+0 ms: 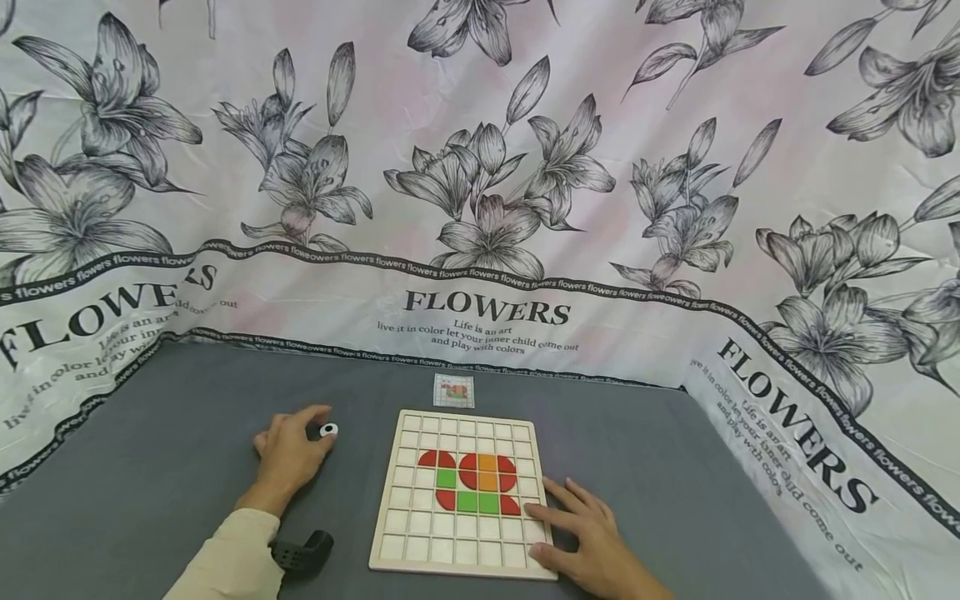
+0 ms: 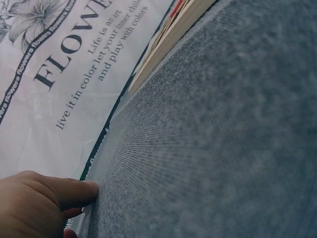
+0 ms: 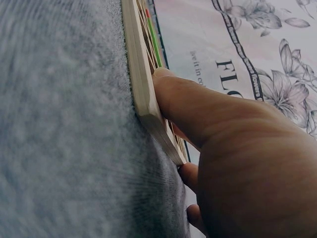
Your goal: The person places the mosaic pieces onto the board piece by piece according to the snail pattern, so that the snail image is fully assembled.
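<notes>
Between the thumb and index finger of my left hand (image 1: 292,454) is a small white piece with a black dot (image 1: 328,430), which I pinch left of the board, over the grey cloth. The left wrist view shows the thumb, but the piece is hidden there. My right hand (image 1: 592,533) rests at the lower right edge of a square wooden grid board (image 1: 420,560). Its thumb and index fingertip touch the board, and the other fingers lie along the side. Red, green and orange tiles (image 1: 487,502) form a figure in the board's cells, among white cells.
A small picture card (image 1: 453,391) showing a similar coloured figure lies beyond the board. Grey cloth (image 1: 360,387) covers the table. A flower-printed curtain (image 1: 487,317) borders it at the back and sides. A black band device (image 1: 303,554) is on the left wrist.
</notes>
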A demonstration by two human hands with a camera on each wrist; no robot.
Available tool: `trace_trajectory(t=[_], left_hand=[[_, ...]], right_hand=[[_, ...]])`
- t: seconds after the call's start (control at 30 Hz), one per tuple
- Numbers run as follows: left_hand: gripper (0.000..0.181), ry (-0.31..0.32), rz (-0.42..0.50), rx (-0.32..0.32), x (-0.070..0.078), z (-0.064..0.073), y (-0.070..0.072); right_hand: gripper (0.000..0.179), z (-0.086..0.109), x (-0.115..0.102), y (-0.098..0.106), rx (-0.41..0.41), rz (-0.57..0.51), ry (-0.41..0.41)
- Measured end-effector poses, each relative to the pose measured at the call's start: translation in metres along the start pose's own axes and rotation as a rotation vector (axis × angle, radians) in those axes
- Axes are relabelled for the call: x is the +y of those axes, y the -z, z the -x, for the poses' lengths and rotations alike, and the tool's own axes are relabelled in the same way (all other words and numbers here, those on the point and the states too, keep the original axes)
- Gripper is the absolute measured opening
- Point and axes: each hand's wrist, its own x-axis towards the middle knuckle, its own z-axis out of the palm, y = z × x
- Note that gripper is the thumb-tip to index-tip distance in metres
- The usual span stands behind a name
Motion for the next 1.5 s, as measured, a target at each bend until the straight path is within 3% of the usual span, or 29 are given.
trace_trajectory(t=[0.23,0.43,0.6,0.83,1.03,1.27,1.5], left_hand=[[0.035,-0.023,0.01,0.042,0.0,-0.006,0.004],[0.035,-0.037,0.108,0.048,0.011,-0.009,0.007],[0.033,-0.078,0.159,0.077,0.021,-0.009,0.006],[0.034,-0.132,0.196,0.067,0.031,-0.007,0.002],[0.035,-0.212,0.217,0.091,0.039,-0.004,-0.002],[0.035,-0.295,0.248,0.081,0.054,0.0,-0.014],[0.037,-0.336,0.297,0.001,0.07,0.006,-0.028]], right_hand=[[0.05,-0.006,-0.002,0.001,0.011,0.016,0.006],[0.049,-0.009,-0.002,0.003,0.022,0.0,-0.013],[0.05,-0.009,-0.001,0.006,0.016,0.016,0.003],[0.049,-0.007,0.002,0.006,-0.009,-0.007,0.001],[0.048,-0.007,0.002,0.006,-0.016,-0.021,0.001],[0.045,-0.006,0.003,0.004,-0.045,-0.039,-0.011],[0.042,-0.004,0.002,0.002,-0.085,-0.057,-0.031]])
